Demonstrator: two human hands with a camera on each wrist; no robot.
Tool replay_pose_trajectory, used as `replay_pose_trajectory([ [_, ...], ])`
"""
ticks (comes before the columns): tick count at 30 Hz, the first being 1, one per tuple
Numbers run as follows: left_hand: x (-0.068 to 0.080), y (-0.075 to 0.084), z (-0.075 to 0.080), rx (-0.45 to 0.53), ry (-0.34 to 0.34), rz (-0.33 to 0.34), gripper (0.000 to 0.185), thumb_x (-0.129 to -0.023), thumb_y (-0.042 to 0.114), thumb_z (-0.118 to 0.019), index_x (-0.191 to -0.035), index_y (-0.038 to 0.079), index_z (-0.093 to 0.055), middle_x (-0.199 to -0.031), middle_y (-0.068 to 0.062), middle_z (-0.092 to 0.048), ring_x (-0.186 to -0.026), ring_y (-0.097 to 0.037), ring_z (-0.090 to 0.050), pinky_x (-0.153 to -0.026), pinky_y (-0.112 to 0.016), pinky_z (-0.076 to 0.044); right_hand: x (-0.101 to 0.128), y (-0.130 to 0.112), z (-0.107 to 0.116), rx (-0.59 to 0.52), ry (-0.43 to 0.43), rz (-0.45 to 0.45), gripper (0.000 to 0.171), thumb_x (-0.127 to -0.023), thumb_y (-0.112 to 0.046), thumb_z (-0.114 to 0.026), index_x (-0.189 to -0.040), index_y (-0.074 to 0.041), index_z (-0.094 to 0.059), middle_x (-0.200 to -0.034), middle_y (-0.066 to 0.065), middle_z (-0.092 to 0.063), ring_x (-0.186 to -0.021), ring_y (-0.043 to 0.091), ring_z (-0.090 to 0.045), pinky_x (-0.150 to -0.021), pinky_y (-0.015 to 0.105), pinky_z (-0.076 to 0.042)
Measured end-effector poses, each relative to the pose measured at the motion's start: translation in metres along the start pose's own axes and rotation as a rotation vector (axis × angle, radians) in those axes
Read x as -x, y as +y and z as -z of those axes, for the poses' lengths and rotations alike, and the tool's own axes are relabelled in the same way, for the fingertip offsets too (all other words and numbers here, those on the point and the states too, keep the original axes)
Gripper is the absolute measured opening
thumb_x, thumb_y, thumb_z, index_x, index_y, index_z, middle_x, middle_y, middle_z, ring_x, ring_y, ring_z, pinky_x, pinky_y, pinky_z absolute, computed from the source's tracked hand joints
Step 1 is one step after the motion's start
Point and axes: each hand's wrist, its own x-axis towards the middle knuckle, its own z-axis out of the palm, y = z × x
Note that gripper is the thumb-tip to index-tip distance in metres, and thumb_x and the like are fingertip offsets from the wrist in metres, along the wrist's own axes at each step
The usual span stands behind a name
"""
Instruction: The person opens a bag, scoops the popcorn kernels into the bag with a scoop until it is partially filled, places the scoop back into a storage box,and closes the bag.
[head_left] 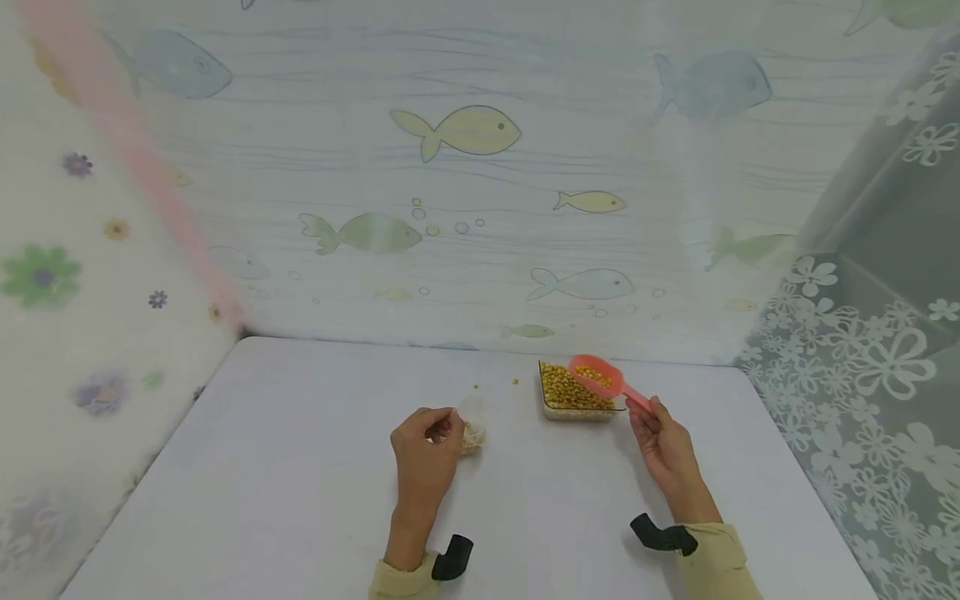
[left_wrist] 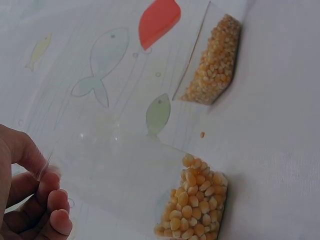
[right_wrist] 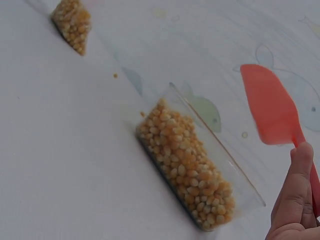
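My left hand [head_left: 427,458] pinches the top edge of a clear plastic bag [left_wrist: 115,175] between thumb and fingers. Corn kernels [left_wrist: 197,200] fill the bottom of that bag, which rests on the table. In my right hand [head_left: 669,454] is the handle of a red scoop [head_left: 596,375], gripped between thumb and fingers. Kernels lie in the scoop, and it hovers over a clear rectangular container [head_left: 581,414] full of corn. From the right wrist view, the scoop [right_wrist: 270,105] is seen from below, apart from the container [right_wrist: 217,135].
A white table [head_left: 300,467] carries everything. Stray kernels [head_left: 515,382] lie between bag and container. Behind the table's far edge hangs a fish-patterned curtain [head_left: 472,250]. Flowered cloth [head_left: 45,350] closes the left side, and lacy sheer fabric [head_left: 892,400] the right.
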Motion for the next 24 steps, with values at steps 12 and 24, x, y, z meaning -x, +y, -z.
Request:
replay_pose_trajectory([
  [12,-0.001,-0.003,0.001,-0.015,-0.002,-0.025,0.012,-0.080,-0.013,-0.072,-0.083,-0.002,-0.077,-0.067,-0.005,-0.065,-0.059,-0.014,-0.057,-0.053,-0.024,-0.048,0.011,0.013,-0.005,0.091,-0.117,0.025,0.034,-0.109,-0.023,-0.045,-0.089,-0.009,-0.069,-0.087,0.005,-0.079,-0.077,0.007,-0.073,-0.076,0.016,-0.057],
  [24,0.000,-0.003,0.000,-0.019,-0.004,-0.017,0.012,-0.080,-0.012,-0.071,-0.082,-0.001,-0.077,-0.067,-0.004,-0.065,-0.059,-0.013,-0.057,-0.053,-0.023,-0.048,0.020,0.040,-0.025,0.248,-0.120,-0.018,0.040,-0.111,-0.027,-0.041,-0.092,-0.012,-0.073,-0.088,0.000,-0.078,-0.079,0.003,-0.071,-0.078,0.014,-0.056],
])
